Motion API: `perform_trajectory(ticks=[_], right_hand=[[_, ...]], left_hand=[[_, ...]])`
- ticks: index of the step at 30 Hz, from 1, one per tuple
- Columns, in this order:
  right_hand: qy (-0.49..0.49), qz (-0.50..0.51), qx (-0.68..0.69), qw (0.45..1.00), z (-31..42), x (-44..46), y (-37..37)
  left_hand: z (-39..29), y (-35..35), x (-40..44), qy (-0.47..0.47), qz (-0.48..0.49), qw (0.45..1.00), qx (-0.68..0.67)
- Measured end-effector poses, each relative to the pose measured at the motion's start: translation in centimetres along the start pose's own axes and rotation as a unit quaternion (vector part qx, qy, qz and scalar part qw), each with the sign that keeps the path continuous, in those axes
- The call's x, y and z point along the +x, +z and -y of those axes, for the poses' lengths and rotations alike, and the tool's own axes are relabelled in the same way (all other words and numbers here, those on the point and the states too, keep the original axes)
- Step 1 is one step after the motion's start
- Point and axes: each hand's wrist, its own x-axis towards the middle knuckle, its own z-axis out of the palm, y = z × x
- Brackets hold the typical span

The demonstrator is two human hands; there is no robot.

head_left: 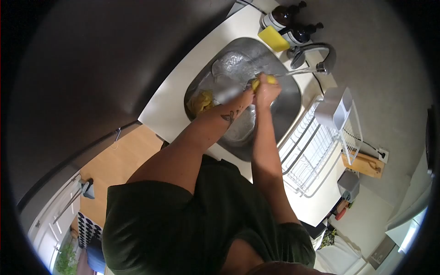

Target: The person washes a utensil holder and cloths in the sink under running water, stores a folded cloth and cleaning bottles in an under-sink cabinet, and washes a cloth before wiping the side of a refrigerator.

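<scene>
Over the metal sink [288,110], both my hands are closed on a crumpled yellow piece, which looks like a cloth [271,79]. My right hand [266,95] wraps round it, near the thin stream of water from the tap [323,68]. My left hand [250,95] presses against it from the other side, its fingers partly hidden. A second bunched yellow cloth [200,101] lies at the sink's left side. Clear, shiny shapes and water show on the sink floor; I cannot make out what they are.
Two dark pump bottles [301,33] and a flat yellow sponge [273,38] stand behind the sink, beside the tap. To the right is a wire dish rack [305,142] with a grey container [333,108]. A tall dark panel [105,59] borders the counter's left side.
</scene>
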Motion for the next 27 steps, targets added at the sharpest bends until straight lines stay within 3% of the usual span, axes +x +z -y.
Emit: perform_trajectory(ticks=[1, 2, 3, 4, 5, 7, 9, 11, 12, 13, 14, 15, 17, 18, 19, 21, 23, 25, 26, 27], right_hand=[[-0.054, -0.067, -0.081, 0.993, -0.7, 1.0, -0.3], [-0.056, -0.066, -0.078, 0.993, -1.6, 2.6, -1.1], [-0.095, -0.035, -0.185, 0.977, -2.8, 4.1, -2.5], [-0.130, -0.005, -0.292, 0.947, -2.9, 4.3, -3.3], [-0.130, -0.006, -0.294, 0.947, -3.5, 3.7, -3.2], [-0.093, -0.072, -0.134, 0.984, -2.6, 1.0, -0.4], [-0.065, -0.092, -0.120, 0.986, -4.5, 1.3, -0.5], [-0.194, -0.005, -0.246, 0.950, -10.5, 4.5, -3.8], [-0.259, 0.001, -0.382, 0.887, -9.5, 4.3, -4.8], [-0.260, -0.004, -0.382, 0.887, -8.0, 5.0, -4.9], [-0.221, 0.055, -0.329, 0.916, -6.2, 5.4, -4.8], [-0.178, 0.116, -0.276, 0.937, -4.5, 5.7, -4.7], [-0.082, 0.230, -0.161, 0.956, -2.2, 5.9, -4.9], [-0.035, 0.282, -0.099, 0.954, -1.5, 6.3, -5.0], [-0.034, 0.282, -0.098, 0.954, -1.2, 7.0, -5.3], [0.026, 0.231, -0.085, 0.969, -0.6, 8.1, -5.6], [-0.015, 0.213, -0.074, 0.974, -0.1, 7.9, -6.1], [0.025, 0.203, -0.048, 0.978, 0.9, 7.4, -7.2], [-0.017, 0.223, 0.015, 0.975, 1.4, 7.1, -7.6], [-0.018, 0.223, 0.015, 0.974, 1.6, 6.7, -8.1]], left_hand=[[0.1, 2.1, -1.4, -0.004, -0.003, 1.000, 0.002], [-0.1, 4.5, -1.8, -0.046, -0.157, 0.968, 0.190], [-0.6, 6.4, -2.2, -0.088, -0.303, 0.876, 0.364], [-1.0, 7.7, -2.5, -0.084, -0.323, 0.857, 0.394], [-2.1, 8.3, -2.9, -0.085, -0.322, 0.857, 0.393], [-5.5, 7.6, -2.0, -0.089, -0.279, 0.905, 0.308], [-4.6, 5.3, 0.1, -0.090, -0.295, 0.922, 0.233], [-4.5, 5.6, 0.0, -0.065, -0.160, 0.913, 0.370], [-4.9, 6.3, -0.7, -0.071, -0.160, 0.913, 0.368], [-6.9, 8.0, -1.3, -0.081, -0.098, 0.892, 0.433], [-8.3, 9.1, -1.8, -0.089, -0.040, 0.865, 0.492], [-9.1, 9.4, -1.7, -0.091, -0.043, 0.866, 0.490], [-10.4, 9.4, -1.0, -0.148, 0.049, 0.874, 0.461], [-11.3, 9.8, -1.3, -0.175, 0.054, 0.819, 0.544], [-11.8, 9.5, -1.5, -0.176, 0.054, 0.819, 0.544], [-13.7, 8.4, -2.0, -0.070, 0.093, 0.551, 0.827], [-15.6, 4.8, -2.1, -0.024, 0.180, 0.594, 0.784], [-18.4, 5.4, -3.4, -0.193, 0.119, 0.535, 0.814], [-19.0, 5.4, -4.1, -0.192, 0.119, 0.534, 0.815], [-19.5, 5.1, -4.7, -0.137, 0.096, 0.585, 0.794]])
